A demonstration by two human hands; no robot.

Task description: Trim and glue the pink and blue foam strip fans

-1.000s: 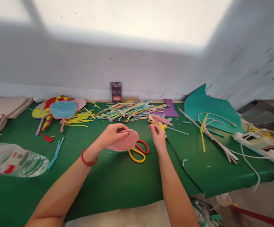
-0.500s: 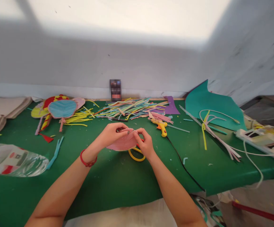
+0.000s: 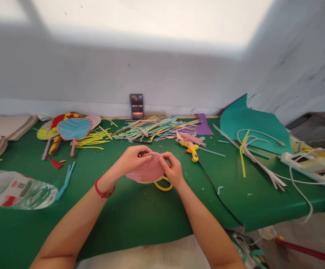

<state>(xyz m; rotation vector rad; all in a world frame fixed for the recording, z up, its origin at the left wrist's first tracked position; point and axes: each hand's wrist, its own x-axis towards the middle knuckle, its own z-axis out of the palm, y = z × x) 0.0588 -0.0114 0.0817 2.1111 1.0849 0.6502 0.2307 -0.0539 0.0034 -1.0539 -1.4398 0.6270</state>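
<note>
Between my hands is a pink ridged piece, roughly rounded, tilted above the green tabletop. My left hand is closed on its upper left edge, thumb along the top. My right hand pinches the upper right edge between thumb and fingers. Scissors with yellow and red handles lie partly hidden behind the pink piece and my right hand. A yellow glue gun rests to the right of my right hand, its black cord running toward the table's front edge.
Behind my hands lies a pile of coloured strips, with a phone upright behind it. Striped rounded shapes and a clear plastic bottle are at left. A teal sheet and a white power strip are at right.
The pink piece has tilted so that more of its ridged face shows and its lower edge sits a little lower. Both hands keep nearly the same place and grip.
</note>
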